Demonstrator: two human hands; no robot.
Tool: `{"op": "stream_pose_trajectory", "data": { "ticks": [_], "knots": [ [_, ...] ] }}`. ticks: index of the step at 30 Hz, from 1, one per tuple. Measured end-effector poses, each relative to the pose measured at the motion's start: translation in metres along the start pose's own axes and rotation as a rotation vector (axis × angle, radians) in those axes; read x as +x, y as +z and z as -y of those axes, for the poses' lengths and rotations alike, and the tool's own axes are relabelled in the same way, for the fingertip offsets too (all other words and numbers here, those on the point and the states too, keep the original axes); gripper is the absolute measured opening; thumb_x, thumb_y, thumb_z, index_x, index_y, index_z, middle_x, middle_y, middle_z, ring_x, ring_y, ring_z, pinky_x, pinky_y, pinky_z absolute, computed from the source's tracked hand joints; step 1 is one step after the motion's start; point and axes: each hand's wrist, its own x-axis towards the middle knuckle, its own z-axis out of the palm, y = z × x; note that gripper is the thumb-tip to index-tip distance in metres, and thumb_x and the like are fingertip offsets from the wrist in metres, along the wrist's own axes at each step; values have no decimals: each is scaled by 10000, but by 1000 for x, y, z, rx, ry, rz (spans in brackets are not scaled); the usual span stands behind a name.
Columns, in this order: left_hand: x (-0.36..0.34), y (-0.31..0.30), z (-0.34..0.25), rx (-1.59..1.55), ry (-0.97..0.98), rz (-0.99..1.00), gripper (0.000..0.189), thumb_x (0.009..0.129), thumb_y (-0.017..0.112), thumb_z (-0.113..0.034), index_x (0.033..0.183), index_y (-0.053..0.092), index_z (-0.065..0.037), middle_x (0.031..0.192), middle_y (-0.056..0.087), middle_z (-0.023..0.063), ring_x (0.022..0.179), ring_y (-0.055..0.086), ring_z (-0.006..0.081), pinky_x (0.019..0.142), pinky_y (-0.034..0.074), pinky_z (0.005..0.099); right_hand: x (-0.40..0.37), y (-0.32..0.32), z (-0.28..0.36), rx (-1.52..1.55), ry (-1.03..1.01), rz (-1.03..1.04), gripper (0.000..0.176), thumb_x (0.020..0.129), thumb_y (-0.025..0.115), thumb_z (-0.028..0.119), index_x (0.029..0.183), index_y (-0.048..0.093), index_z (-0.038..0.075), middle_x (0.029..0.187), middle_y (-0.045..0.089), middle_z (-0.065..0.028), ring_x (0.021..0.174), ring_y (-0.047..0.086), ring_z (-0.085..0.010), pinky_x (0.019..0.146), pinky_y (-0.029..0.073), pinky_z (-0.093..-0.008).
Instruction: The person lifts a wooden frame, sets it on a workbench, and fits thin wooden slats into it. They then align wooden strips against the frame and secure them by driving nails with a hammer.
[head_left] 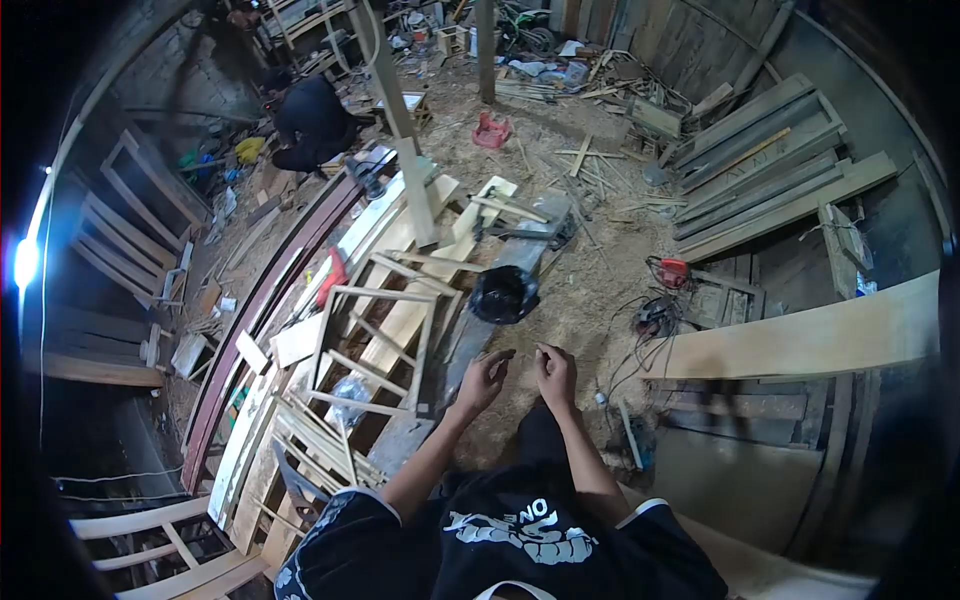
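My left hand (484,380) and my right hand (556,375) are raised in front of my body, a small gap between them. Both have their fingers curled in, thumb close to the fingertips. Whatever is pinched there, if anything, is too small to make out. Just beyond my left hand sits a black plastic bag or bag-lined container (503,294), its mouth facing up. To the left, a light wooden frame with slats (375,345) lies over long boards.
Long planks (400,325) and thin strips (310,440) cover the left side. A circular-saw-like power tool (655,316) with cords lies right, near a wide board (800,330). Wooden posts (415,195) stand ahead. Another person (315,120) crouches far left. A red stool (491,131) stands on the sawdust-covered floor.
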Motion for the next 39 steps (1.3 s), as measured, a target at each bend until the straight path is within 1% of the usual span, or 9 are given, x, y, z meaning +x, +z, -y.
{"op": "stream_pose_trajectory", "data": {
  "ticks": [6, 9, 10, 13, 19, 22, 33, 37, 39],
  "knots": [
    [104, 73, -66, -37, -45, 70, 262, 940, 562, -82, 1181, 655, -34, 1120, 702, 167, 895, 698, 301, 717, 525, 371, 78, -102, -58, -125, 18, -23, 182, 939, 586, 89, 1057, 688, -6, 886, 701, -166, 733, 654, -275, 662, 507, -360],
    [152, 101, -82, -8, 112, 39, 281, 945, 557, -91, 1207, 642, -37, 1116, 703, 170, 893, 697, 311, 733, 528, 365, 120, -152, -60, -134, 297, 113, 201, 966, 574, 129, 1066, 674, -13, 900, 702, -167, 807, 677, -300, 708, 511, -376],
    [168, 104, -100, -64, -55, 123, 241, 936, 582, -67, 1156, 662, -11, 1120, 699, 168, 1096, 647, 320, 938, 488, 376, 133, -162, -72, -163, 154, 4, 200, 970, 574, 144, 1065, 676, 0, 850, 682, -163, 769, 655, -308, 688, 505, -391],
    [214, 123, -114, -67, -40, 152, 253, 936, 585, -70, 1170, 659, -12, 1115, 701, 166, 1101, 644, 316, 946, 485, 379, 167, -183, -94, -138, 1, -135, 204, 981, 574, 162, 1063, 673, 3, 813, 675, -150, 769, 643, -314, 686, 501, -401],
    [312, 182, -96, -94, -76, 263, 281, 948, 576, -90, 1208, 643, -10, 1128, 702, 166, 1066, 669, 293, 939, 494, 373, 237, -211, -130, -85, 224, -144, 194, 961, 606, 158, 1047, 677, -1, 877, 684, -166, 842, 657, -311, 720, 506, -398],
    [376, 216, -76, -134, 100, 230, 255, 927, 602, -102, 1160, 667, -22, 1026, 706, 179, 943, 688, 315, 797, 527, 363, 289, -218, -178, -92, 192, -161, 177, 910, 661, 136, 1004, 694, -11, 882, 696, -147, 818, 658, -274, 764, 508, -350],
    [660, 302, -74, -90, 136, 281, 254, 935, 593, -103, 1151, 669, 9, 1074, 709, 194, 1052, 676, 323, 907, 513, 364, 522, -274, -280, -247, 187, -275, 161, 884, 664, 133, 980, 693, 6, 983, 672, -169, 964, 620, -345, 881, 462, -411],
    [734, 324, -71, -93, 88, 319, 270, 929, 606, -95, 1174, 658, 4, 1114, 700, 191, 1075, 669, 322, 925, 504, 367, 596, -281, -322, -209, 409, -259, 162, 893, 657, 139, 999, 695, 23, 1019, 679, -165, 1029, 605, -345, 916, 452, -406],
    [774, 338, -63, -83, 62, 307, 272, 928, 607, -91, 1177, 655, 8, 1123, 697, 191, 1078, 669, 314, 928, 502, 361, 639, -286, -343, -218, 370, -245, 163, 895, 669, 160, 990, 699, 31, 978, 689, -159, 947, 634, -344, 868, 476, -401]
  ]
}}
